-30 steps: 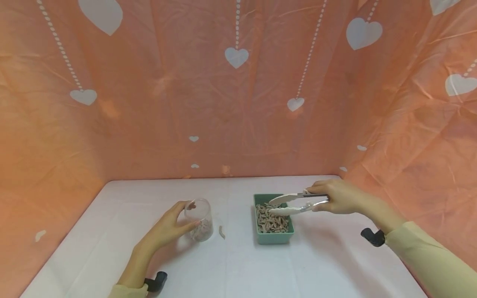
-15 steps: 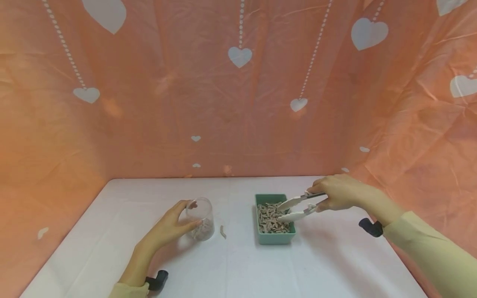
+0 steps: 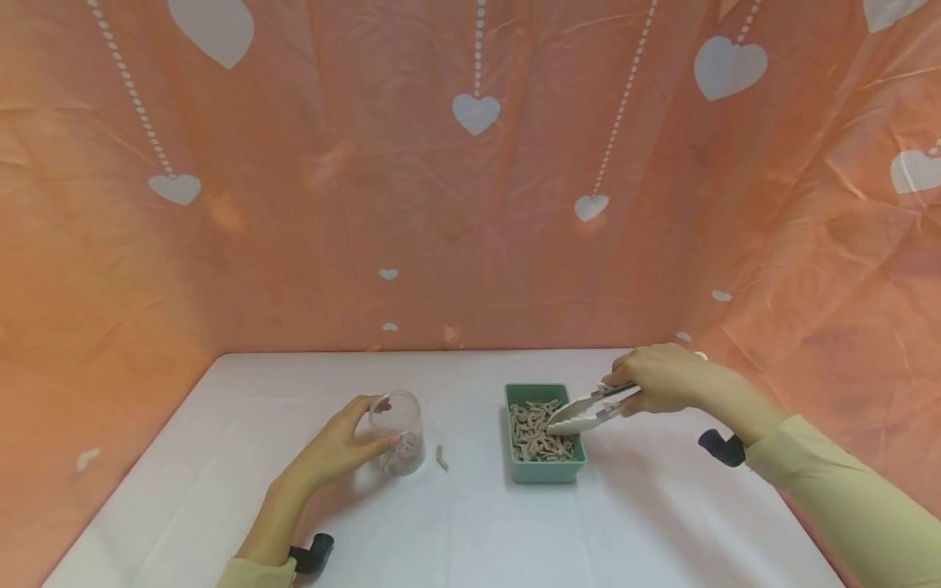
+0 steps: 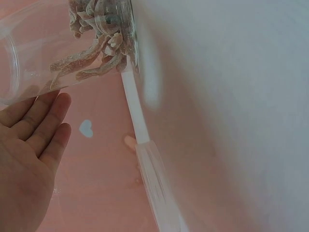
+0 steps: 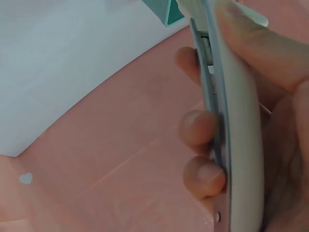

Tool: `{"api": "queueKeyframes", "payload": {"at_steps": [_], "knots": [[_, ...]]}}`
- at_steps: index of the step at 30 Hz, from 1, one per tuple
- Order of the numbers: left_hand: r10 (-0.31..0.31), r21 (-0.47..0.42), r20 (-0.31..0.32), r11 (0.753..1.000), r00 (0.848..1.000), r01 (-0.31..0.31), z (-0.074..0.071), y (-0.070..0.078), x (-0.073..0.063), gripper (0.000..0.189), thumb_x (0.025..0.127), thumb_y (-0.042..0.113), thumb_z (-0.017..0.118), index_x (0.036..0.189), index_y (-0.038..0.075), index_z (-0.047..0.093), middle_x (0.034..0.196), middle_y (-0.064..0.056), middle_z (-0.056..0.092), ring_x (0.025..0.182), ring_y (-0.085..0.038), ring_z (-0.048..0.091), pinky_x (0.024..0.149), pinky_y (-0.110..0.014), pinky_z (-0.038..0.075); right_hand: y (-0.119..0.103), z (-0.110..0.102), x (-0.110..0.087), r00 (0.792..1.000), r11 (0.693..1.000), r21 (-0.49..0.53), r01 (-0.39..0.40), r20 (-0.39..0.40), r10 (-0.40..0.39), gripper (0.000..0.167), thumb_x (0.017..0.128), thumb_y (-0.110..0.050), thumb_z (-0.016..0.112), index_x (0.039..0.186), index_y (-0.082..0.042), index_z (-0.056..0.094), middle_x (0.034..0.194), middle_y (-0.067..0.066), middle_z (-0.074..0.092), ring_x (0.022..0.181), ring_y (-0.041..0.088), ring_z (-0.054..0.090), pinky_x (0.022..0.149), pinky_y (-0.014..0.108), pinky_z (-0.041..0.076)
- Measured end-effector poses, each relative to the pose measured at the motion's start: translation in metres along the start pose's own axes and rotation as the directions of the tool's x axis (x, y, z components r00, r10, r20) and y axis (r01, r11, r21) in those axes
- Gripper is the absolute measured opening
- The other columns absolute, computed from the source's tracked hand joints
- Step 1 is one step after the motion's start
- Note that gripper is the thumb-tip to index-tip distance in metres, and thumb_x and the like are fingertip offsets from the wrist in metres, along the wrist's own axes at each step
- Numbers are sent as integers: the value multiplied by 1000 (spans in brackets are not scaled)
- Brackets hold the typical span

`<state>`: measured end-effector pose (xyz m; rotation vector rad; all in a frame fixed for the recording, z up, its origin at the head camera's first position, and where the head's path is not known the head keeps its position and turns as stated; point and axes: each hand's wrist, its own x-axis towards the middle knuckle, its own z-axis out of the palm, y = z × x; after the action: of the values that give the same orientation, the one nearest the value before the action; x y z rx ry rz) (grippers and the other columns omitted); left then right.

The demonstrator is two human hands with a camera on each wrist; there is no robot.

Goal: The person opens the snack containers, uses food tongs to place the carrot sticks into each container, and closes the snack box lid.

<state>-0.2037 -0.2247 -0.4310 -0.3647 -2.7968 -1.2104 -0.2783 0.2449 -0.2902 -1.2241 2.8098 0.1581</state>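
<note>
My right hand (image 3: pixel 657 380) grips a pair of white-tipped tongs (image 3: pixel 588 410), fingers wrapped round the handles in the right wrist view. The tongs' tips are close together, down among small grey-brown dried strips (image 3: pixel 531 429) in a green rectangular box (image 3: pixel 547 473). On the left, my left hand (image 3: pixel 331 449) holds a clear plastic jar (image 3: pixel 397 415) between thumb and fingers. It stands upright on the table with its top uncovered. More of the strips (image 4: pixel 99 50) lie at its bottom, as the left wrist view shows.
One loose strip (image 3: pixel 441 457) lies on the white tabletop (image 3: pixel 478 531) between jar and box. An orange cloth (image 3: pixel 456 245) with white hearts hangs behind the table and along both sides. Black wrist mounts (image 3: pixel 312 554) sit at the sleeve cuffs.
The tongs have come down into the strips in the box, and their spread tips have drawn together. My left hand and the jar stay in place.
</note>
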Motion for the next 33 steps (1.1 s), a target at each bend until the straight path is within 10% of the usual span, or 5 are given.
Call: {"api": "queueKeyframes", "payload": {"at_steps": [33], "knots": [[46,9,-15,999,999,-46,1,-2,1,62,95,40,77,142,6,56,140,-15,62,138,-44,51,113,-67,39,18,12,-32,980,998,31,55,-195,-48,36,82,-30,88,114,-17,80,103,-9,72,83,7,65,64,30,54]]}}
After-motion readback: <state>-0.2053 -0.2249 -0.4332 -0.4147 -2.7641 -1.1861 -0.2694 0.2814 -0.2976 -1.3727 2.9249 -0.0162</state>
